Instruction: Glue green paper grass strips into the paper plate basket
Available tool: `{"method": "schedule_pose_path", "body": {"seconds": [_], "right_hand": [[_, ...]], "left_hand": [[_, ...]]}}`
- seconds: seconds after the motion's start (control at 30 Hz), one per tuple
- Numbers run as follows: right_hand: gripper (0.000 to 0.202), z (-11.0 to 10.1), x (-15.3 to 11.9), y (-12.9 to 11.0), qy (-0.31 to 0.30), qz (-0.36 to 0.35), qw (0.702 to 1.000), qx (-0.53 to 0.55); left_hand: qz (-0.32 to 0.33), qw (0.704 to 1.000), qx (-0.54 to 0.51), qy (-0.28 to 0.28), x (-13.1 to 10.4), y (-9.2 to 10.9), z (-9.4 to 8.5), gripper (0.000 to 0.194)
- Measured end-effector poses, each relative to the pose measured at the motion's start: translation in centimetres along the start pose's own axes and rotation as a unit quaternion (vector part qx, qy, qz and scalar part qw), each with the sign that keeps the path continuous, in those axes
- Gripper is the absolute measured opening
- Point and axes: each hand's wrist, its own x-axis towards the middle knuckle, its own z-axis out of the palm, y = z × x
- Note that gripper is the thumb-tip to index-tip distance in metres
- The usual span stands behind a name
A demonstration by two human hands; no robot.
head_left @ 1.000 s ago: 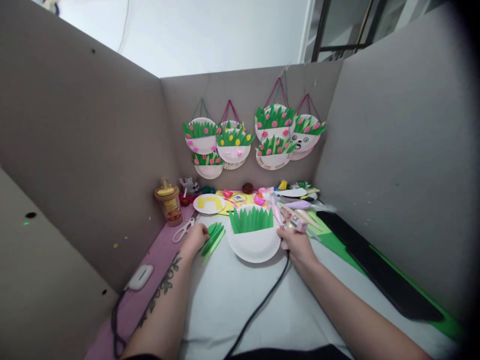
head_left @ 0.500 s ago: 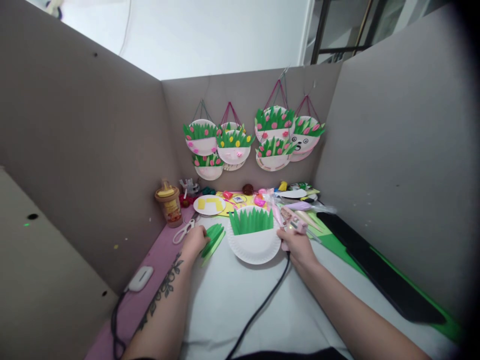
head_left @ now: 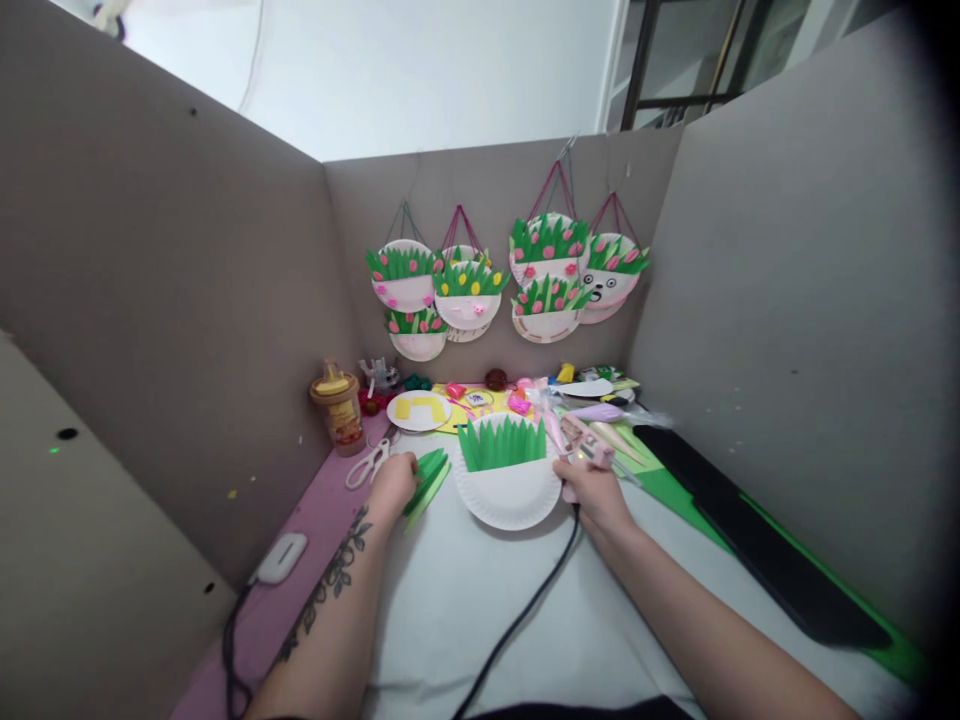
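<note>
My left hand (head_left: 396,484) is closed at the edge of a small pile of green paper leaves (head_left: 427,482), left of the plate; its fingertips are partly hidden. A white paper plate (head_left: 510,497) with a half-plate pocket stands in the middle, a row of green paper grass (head_left: 504,443) rising from the pocket. My right hand (head_left: 592,488) is closed on the plate's right edge. A pink glue gun (head_left: 590,445) with a black cord lies against that same hand; whether its fingers also grip it is unclear.
White-handled scissors (head_left: 369,463), a lidded cup (head_left: 339,410) and a plate with yellow pieces (head_left: 418,410) are at the left. Craft supplies line the back. Decorated plates (head_left: 469,308) hang on the rear panel. A long black object (head_left: 780,560) lies at the right.
</note>
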Motion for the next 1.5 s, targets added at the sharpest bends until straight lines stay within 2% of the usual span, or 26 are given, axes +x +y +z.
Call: {"method": "schedule_pose_path", "body": {"seconds": [0.27,0.43,0.67,1.5], "right_hand": [[0.03,0.2,-0.42,-0.34,-0.002,-0.02,1.0,-0.012],[0.028,0.18,-0.4,-0.4,-0.003,-0.025,0.999,-0.022],[0.028,0.04,-0.27,-0.19,0.001,0.007,1.0,-0.012],[0.027,0.06,-0.24,-0.1,-0.009,0.01,1.0,-0.008]], "left_hand": [[0.001,1.0,-0.003,0.001,-0.03,-0.02,0.16,0.022],[0.0,1.0,-0.009,-0.002,0.05,-0.1,0.19,0.017],[-0.001,1.0,-0.011,0.003,0.1,-0.22,0.31,0.018],[0.003,1.0,-0.008,0.002,0.41,-0.41,0.59,0.018]]}}
